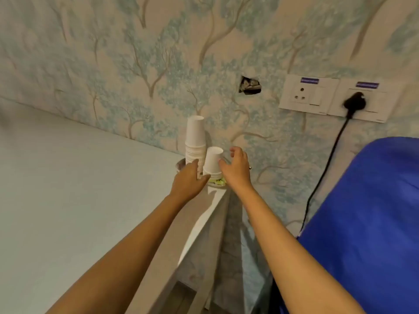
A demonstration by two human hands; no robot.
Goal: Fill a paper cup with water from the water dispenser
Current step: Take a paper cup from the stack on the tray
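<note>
Both my arms reach out toward the far right corner of the white table (68,200), where it meets the tree-patterned wallpaper (136,64). Two stacks of upturned paper cups stand there: the tall stack (195,139) against the wall, and the short stack (213,163) just to its right and a little nearer to me.

My right hand (237,169) is at the right side of the short stack, fingers spread and curled loosely, the thumb touching or almost touching the cup wall; it is not closed around anything. My left hand (189,181) sits low at the left of the same stack, fingers extended and reaching in at the base, where the tall stack's lower rims are just behind them. Whether those fingertips press on a cup I cannot tell. So the short stack stands between my two open hands.

Far right on the wall are sockets (303,94) with a black plug (353,103) and its cord hanging down. A blue cover (362,223) fills the near right.
</note>
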